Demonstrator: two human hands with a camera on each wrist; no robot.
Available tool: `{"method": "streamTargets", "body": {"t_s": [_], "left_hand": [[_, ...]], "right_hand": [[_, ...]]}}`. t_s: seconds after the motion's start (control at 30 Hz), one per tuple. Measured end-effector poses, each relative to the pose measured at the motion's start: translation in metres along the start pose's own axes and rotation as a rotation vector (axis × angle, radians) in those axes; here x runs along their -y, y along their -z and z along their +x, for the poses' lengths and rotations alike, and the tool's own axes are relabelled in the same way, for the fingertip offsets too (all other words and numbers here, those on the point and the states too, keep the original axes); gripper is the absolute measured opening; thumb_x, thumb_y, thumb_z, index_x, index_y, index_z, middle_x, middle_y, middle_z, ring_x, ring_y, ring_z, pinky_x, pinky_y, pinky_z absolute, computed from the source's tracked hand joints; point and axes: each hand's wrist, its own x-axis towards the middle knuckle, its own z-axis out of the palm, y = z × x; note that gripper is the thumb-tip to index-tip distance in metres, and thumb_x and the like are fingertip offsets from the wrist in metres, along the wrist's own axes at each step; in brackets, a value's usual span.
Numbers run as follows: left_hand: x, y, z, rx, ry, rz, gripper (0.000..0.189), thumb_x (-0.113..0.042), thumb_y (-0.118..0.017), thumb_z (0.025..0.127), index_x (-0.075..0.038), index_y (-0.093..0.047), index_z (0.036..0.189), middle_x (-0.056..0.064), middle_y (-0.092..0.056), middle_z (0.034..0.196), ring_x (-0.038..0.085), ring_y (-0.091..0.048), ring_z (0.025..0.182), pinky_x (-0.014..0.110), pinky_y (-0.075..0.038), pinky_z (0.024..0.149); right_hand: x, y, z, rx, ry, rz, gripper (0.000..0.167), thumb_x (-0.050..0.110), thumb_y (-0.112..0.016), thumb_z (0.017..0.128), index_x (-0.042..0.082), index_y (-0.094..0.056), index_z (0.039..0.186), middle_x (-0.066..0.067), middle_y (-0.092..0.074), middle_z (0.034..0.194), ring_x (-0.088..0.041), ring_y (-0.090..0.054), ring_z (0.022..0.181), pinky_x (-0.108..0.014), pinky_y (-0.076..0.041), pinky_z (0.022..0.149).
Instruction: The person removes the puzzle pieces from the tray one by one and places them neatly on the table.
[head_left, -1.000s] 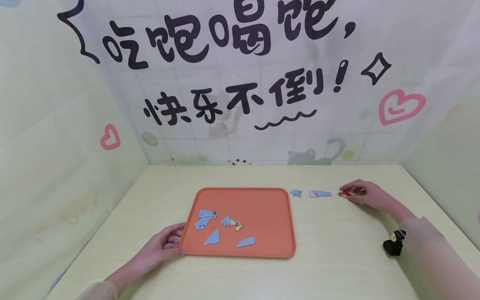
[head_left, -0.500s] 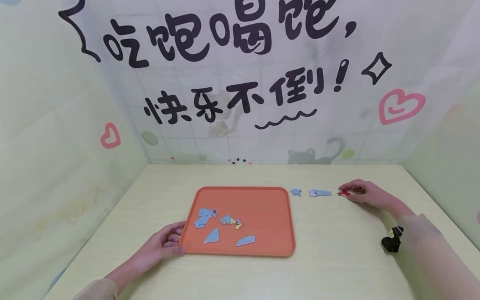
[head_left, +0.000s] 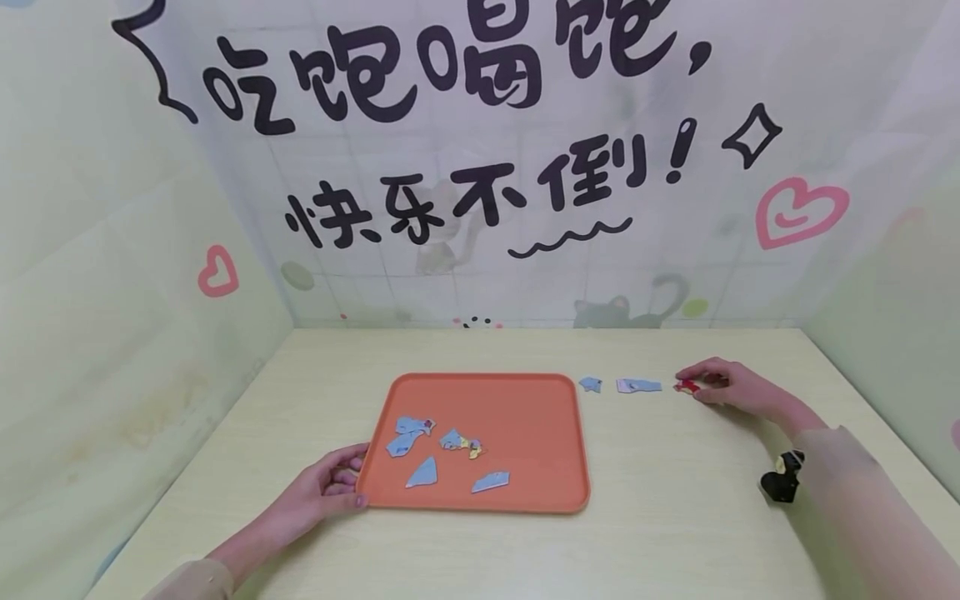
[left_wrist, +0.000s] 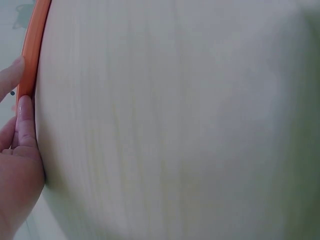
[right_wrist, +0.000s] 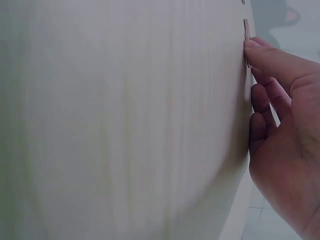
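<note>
An orange rectangular tray (head_left: 525, 408) lies on the table in the head view, with several flat, irregular light-blue puzzle pieces (head_left: 423, 472) on it. My left hand (head_left: 322, 493) grips its near-left edge; the left wrist view has the thumb on the orange rim (left_wrist: 34, 50) and the other fingers against its side. To the right of the tray, my right hand (head_left: 738, 390) pinches a small red puzzle piece (head_left: 686, 386) between thumb and fingers, right at the tabletop. From the right wrist, only the thin edge of that piece (right_wrist: 246, 30) shows.
Two light-blue pieces, a small one (head_left: 591, 384) and a longer one (head_left: 639, 385), lie in a row between tray and right hand. A small black object (head_left: 780, 479) sits by the right sleeve. Printed cloth walls (head_left: 450, 292) enclose the table (head_left: 660, 517).
</note>
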Motion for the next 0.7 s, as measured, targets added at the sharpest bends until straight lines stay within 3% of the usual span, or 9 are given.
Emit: {"method": "streamTargets", "body": {"t_s": [0.23,0.37,0.5,0.7], "left_hand": [[0.001,0.001,0.000,0.004,-0.017,0.009,0.081,-0.016,-0.076,0.085,0.000,-0.032,0.151,0.020,-0.044,0.131,0.006,-0.052,0.100,0.015,-0.050,0.084],[0.002,0.002,-0.001,0.005,-0.012,0.012,0.081,-0.017,-0.076,0.085,-0.001,-0.032,0.151,0.019,-0.044,0.132,0.006,-0.053,0.100,0.015,-0.050,0.085],[0.002,0.003,-0.002,0.019,-0.053,0.010,0.080,-0.016,-0.075,0.087,0.003,-0.031,0.151,0.023,-0.044,0.131,0.006,-0.053,0.100,0.016,-0.050,0.084],[0.002,0.002,-0.002,0.025,-0.066,-0.003,0.081,-0.014,-0.075,0.086,0.004,-0.030,0.151,0.024,-0.044,0.131,0.005,-0.053,0.099,0.015,-0.051,0.084]], "right_hand": [[0.008,0.003,0.000,0.017,-0.028,-0.015,0.048,0.024,-0.072,0.090,0.009,-0.061,0.134,-0.017,-0.057,0.131,-0.018,-0.047,0.102,-0.020,-0.044,0.083],[0.010,0.003,0.000,0.018,-0.030,-0.011,0.049,0.023,-0.072,0.090,0.007,-0.060,0.135,-0.018,-0.055,0.131,-0.018,-0.045,0.101,-0.020,-0.043,0.083],[0.011,0.003,0.000,0.019,-0.029,-0.019,0.049,0.024,-0.072,0.090,0.007,-0.060,0.135,-0.018,-0.055,0.130,-0.018,-0.046,0.101,-0.021,-0.043,0.083],[0.013,0.003,0.003,0.007,-0.010,-0.039,0.048,0.023,-0.073,0.089,0.005,-0.061,0.132,-0.018,-0.060,0.126,-0.017,-0.051,0.099,-0.020,-0.046,0.080]]}}
